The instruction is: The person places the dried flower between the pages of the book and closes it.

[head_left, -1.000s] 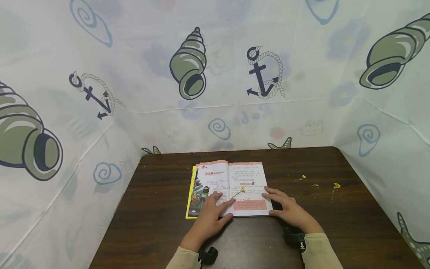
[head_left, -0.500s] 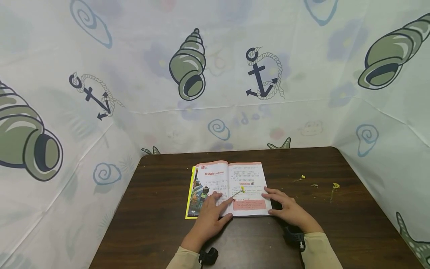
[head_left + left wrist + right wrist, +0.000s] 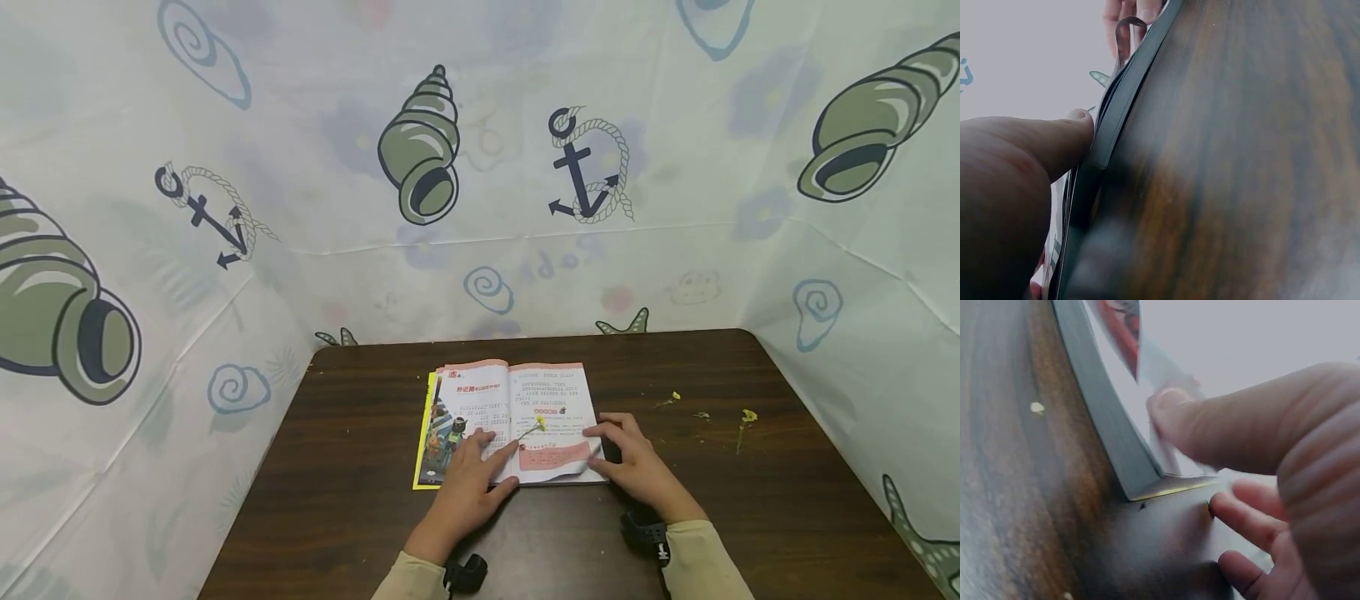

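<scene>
My right hand: thumb pressed on the right page, corner buckled; other fingers spread, can't tell if it's a pinch. My left hand rests spread on the left page. Book lies left of my right fingers, gutter running away from me; right hand's nearer the free edge. Flower sprig slants on the right page.

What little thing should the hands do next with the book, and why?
Probably the right hand should slowly lift the right page leftward: its lower corner curls up by that hand, and the yellow flower on it might slip if hurried.
</scene>
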Action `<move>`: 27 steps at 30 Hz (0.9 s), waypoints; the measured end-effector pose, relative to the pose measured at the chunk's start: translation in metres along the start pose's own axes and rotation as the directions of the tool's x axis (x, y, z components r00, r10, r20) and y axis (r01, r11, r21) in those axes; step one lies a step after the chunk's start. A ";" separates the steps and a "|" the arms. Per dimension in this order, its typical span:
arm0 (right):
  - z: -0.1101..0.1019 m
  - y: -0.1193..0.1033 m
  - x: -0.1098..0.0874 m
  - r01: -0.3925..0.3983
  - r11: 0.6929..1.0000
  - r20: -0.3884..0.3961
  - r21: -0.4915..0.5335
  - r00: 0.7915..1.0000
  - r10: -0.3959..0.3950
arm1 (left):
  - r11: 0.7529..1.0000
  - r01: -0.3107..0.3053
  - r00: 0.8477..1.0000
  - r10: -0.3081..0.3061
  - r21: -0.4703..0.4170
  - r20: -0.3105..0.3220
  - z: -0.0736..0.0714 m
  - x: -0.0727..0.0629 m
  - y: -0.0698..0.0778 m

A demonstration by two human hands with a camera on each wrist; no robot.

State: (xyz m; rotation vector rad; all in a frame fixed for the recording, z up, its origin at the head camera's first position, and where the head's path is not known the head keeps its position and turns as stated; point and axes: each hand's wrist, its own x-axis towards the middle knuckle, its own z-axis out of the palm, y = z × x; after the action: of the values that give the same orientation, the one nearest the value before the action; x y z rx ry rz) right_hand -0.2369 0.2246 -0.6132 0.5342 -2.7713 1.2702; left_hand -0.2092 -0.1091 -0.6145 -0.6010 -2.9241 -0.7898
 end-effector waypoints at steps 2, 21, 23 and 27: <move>0.001 -0.003 0.000 -0.014 1.000 -0.019 0.000 1.000 0.014 | 1.000 -0.003 1.000 0.003 0.004 -0.004 0.000 0.000 0.001; 0.012 -0.030 0.003 0.121 0.930 -0.133 0.346 0.988 -0.079 | 1.000 -0.014 1.000 0.014 0.001 -0.001 0.001 0.001 -0.002; 0.016 -0.033 0.003 0.120 0.908 -0.135 0.401 0.988 -0.071 | 1.000 -0.015 1.000 0.015 0.005 -0.001 0.001 0.001 -0.002; 0.021 -0.039 0.004 0.056 0.829 -0.085 0.557 0.996 -0.011 | 1.000 -0.013 1.000 0.013 0.007 0.000 0.002 0.001 -0.002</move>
State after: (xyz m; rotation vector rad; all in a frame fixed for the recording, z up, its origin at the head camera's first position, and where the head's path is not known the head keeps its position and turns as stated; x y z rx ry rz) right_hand -0.2255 0.1841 -0.5979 0.5337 -2.2778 2.0546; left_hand -0.2107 -0.1095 -0.6168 -0.6196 -2.9184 -0.7782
